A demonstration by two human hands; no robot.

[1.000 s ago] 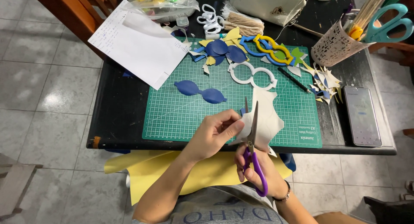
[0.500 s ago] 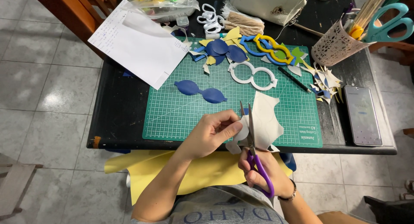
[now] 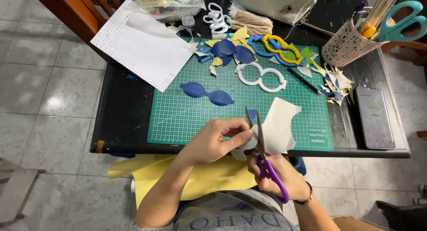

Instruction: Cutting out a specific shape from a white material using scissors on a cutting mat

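My left hand [image 3: 216, 140] pinches the left edge of a cream foam sheet [image 3: 278, 126] held over the near edge of the green cutting mat [image 3: 178, 111]. My right hand [image 3: 278, 175] grips purple-handled scissors [image 3: 262, 144], whose blades point away from me and sit in the sheet beside my left fingers. On the mat lie a blue mask-shaped cutout [image 3: 207, 93] and a white glasses-shaped frame [image 3: 261, 76]. Further back are blue ovals [image 3: 231, 51] and a yellow and blue frame [image 3: 278, 46].
A white written sheet [image 3: 142, 42] lies at the back left of the black table [image 3: 120, 124]. A lattice holder [image 3: 344, 46] with teal scissors [image 3: 400, 22] stands at the right, a phone [image 3: 375, 117] beside scraps [image 3: 333, 82]. Yellow foam [image 3: 195, 177] rests on my lap.
The cream sheet has turned and shifted slightly right in my left hand. The scissors have cut a little further into it, and the blades look more closed than a second ago.
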